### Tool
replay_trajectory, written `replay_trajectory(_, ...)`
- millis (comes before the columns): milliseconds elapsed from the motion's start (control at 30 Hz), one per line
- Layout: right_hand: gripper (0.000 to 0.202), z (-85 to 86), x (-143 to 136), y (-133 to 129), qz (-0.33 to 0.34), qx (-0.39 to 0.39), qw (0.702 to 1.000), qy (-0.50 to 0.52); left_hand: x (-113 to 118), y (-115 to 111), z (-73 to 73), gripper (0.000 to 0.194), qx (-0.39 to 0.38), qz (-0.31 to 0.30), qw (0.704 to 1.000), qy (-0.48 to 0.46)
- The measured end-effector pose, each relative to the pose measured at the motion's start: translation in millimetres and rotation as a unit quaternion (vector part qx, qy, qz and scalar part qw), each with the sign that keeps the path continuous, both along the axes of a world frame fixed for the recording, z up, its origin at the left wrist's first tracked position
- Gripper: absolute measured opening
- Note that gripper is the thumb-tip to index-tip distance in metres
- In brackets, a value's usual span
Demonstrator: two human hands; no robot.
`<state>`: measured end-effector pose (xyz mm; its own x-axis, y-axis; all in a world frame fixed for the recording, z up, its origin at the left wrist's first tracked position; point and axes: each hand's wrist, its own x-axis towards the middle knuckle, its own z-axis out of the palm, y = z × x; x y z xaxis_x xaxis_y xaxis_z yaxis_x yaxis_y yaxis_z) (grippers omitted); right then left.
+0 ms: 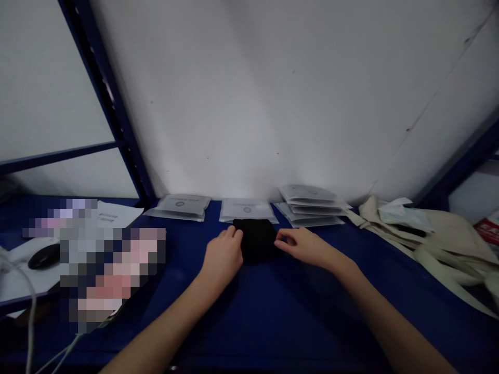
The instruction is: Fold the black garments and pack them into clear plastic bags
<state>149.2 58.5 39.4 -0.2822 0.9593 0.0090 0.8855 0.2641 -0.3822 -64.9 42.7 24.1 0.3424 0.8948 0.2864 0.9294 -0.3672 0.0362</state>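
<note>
Fingers bunched, the bare left hand touches the left edge of a folded, black, fabric-like bundle on a smooth dark-blue tabletop; whether it pinches is unclear. The bare right hand curves thumb and forefinger close together at the bundle's right edge, grip likewise unclear. Just beyond lies a flat, frosted plastic packet, between similar packets leftward and a taller frosted stack rightward. Behind stands a grey-white wall panel.

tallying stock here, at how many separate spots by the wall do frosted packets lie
3: the left pile, the middle packet behind the black item, and the right pile. Some packets may be hidden underneath.
</note>
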Motion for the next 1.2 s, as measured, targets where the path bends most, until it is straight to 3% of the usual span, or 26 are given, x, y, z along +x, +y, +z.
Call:
replay_trajectory(133, 0.022, 0.4, -1, 0, -0.013, 0.083, 0.996, -0.038, -20, 19, -2.3, 0.023, 0.039, 0.023, 0.999, -0.007)
replay_trajectory(300, 0.033, -8.5, -13, -1, 0.092, 0.188, 0.977, -0.033, -32, 42, -17.1, 0.032, 0.028, -0.045, 0.999, 0.010)
replay_trajectory(433, 0.053, -18.8, -32, -6, 0.146, 0.176, 0.973, -0.031, -32, 55, -27.9, 0.037, -0.001, -0.064, 0.998, 0.013)
replay_trajectory(533, 0.051, -22.3, -41, -6, 0.153, 0.140, 0.978, -0.014, -34, 62, -33.4, 0.041, -0.025, -0.064, 0.998, 0.006)
replay_trajectory(767, 0.032, -16.6, -41, 36, 0.042, 0.143, 0.985, 0.087, -35, 65, -37.0, 0.043, -0.038, -0.068, 0.997, -0.016)
replay_trajectory(933, 0.027, -15.2, -51, 68, 0.057, 0.125, 0.991, 0.009, -35, 66, -39.1, 0.043, -0.035, -0.068, 0.997, -0.024)
replay_trajectory(1200, 0.024, -17.4, -73, 70, 0.080, 0.121, 0.983, -0.109, -35, 66, -42.6, 0.041, -0.013, -0.067, 0.998, -0.008)
